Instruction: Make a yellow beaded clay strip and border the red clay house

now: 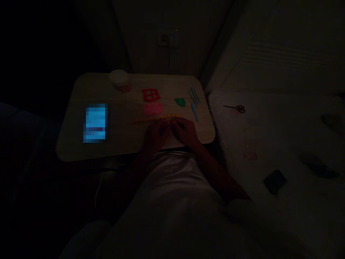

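Observation:
The scene is very dark. My left hand (pixel 155 133) and my right hand (pixel 185 131) rest side by side at the near edge of a small wooden table (pixel 81 147), fingers curled and meeting over something too dim to make out. Just beyond the fingertips lies a long thin orange strip (pixel 159 117), perhaps rolled clay. Behind it sit a pink flat piece (pixel 153 108) and a red cutter frame with holes (pixel 150 95). A green lump (pixel 180 102) lies to the right.
A glowing phone screen (pixel 95 123) lies on the table's left. A lidded tub (pixel 120 80) stands at the back. Blue modelling tools (pixel 194 102) lie at the right edge. Scissors (pixel 237 108) and dark items rest on the bed to the right.

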A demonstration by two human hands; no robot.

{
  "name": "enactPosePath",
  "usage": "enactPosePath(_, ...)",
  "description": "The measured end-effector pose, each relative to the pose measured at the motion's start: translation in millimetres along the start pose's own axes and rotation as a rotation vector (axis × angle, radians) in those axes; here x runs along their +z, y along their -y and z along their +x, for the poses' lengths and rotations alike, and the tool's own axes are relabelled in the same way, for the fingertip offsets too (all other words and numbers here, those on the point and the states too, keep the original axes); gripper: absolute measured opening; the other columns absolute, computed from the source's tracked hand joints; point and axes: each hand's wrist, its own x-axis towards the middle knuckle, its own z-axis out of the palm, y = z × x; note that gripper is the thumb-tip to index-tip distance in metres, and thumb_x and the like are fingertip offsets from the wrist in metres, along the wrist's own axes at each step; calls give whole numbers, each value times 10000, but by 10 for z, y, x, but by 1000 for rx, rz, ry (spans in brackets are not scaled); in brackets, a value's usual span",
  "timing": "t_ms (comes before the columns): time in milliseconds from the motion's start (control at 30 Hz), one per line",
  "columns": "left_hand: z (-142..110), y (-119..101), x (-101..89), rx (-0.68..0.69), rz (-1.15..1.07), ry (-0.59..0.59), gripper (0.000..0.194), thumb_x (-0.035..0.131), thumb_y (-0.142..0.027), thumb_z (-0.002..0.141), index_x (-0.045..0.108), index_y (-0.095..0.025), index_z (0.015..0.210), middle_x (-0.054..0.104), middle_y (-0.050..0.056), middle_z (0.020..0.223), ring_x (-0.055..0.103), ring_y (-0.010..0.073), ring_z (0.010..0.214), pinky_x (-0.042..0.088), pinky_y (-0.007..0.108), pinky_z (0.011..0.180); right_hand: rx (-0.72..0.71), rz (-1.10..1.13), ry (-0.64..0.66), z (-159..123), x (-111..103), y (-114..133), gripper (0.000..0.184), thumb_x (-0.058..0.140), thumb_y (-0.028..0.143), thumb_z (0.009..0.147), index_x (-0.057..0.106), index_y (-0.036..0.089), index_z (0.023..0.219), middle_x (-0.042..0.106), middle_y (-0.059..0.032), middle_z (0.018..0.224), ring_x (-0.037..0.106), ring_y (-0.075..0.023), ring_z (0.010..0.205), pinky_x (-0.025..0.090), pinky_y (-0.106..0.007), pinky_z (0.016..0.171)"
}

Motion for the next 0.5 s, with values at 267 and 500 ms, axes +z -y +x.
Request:
enactPosePath(267,8,-23,-9,8,-54,-35,160,574,-288,898,665,-213,1007,688,2,814,623,153,700,485,267,675,65,140,-107,4,17,-19,270,609,435,929,729,198,884,749,-45,880,678,-179,828,527,-304,801)
enactPosePath(500,8,-74,-23,-4,-19,-66,123,578,-283,885,655,-219,958,599,-27,697,558,138,626,435,249,603,102,215,-204,16,13,-46,273,650,473,895,691,204,909,725,-42,909,664,-180,862,531,-303,815)
